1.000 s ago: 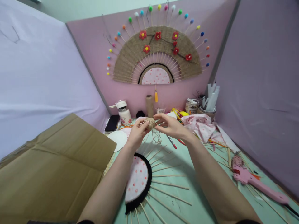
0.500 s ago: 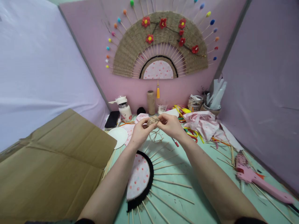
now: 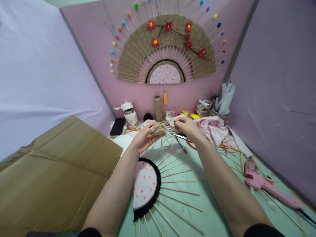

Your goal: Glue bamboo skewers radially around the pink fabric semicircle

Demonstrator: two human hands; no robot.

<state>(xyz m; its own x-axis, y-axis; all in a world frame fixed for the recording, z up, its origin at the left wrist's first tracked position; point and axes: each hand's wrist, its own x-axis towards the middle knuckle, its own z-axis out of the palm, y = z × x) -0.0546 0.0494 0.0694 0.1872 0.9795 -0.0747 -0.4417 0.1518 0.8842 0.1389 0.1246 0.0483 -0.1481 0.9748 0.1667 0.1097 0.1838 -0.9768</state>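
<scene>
A loose bundle of tan twine [image 3: 159, 129] sits in my left hand [image 3: 145, 137], its fingers curled round it. My right hand [image 3: 185, 126] pinches strands pulled out from the bundle's right side. Below both hands, thin loops of the same twine hang over the table. Under my forearms lies a half-round fan base [image 3: 145, 184] of white cloth with red dots and a black rim, with thin wooden sticks [image 3: 181, 190] spreading from it to the right. Close below my right hand are scissors [image 3: 181, 135] and a red-capped pen [image 3: 181, 145].
Cardboard [image 3: 61, 177] covers the left side. A pink glue gun [image 3: 269, 186] lies at the right among loose sticks. Along the back stand a white bottle [image 3: 130, 117], a twine roll [image 3: 158, 108] and tins [image 3: 204, 108]. A large finished fan [image 3: 133, 54] hangs on the pink wall.
My hands have moved apart, the right one drawing twine strands out to the right. The wound bundle now looks looser. The scissors have come into view, and the camera has shifted slightly.
</scene>
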